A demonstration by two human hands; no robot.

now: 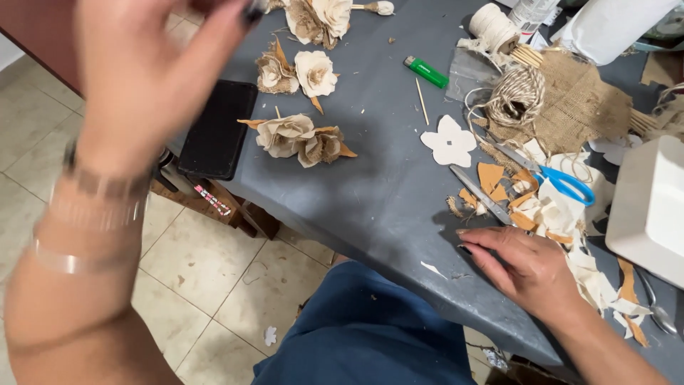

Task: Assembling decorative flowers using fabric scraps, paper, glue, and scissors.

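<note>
My left hand (142,71) is raised high and close to the camera, blurred, with bracelets on the wrist; whether it holds anything small at its fingertips I cannot tell. My right hand (524,264) lies flat, palm down, on the grey table (385,199) near its front edge, fingers spread, holding nothing. Just beyond its fingertips lie blue-handled scissors (541,178) and a heap of cream and tan paper scraps (548,214). A white flower-shaped cut-out (449,141) lies further back.
Several cream and burlap paper flowers (299,135) sit at the table's left, beside a black phone (217,128). A green lighter (426,71), twine balls (516,96), burlap cloth (581,107) and a white box (652,207) are on the right. Tiled floor lies below.
</note>
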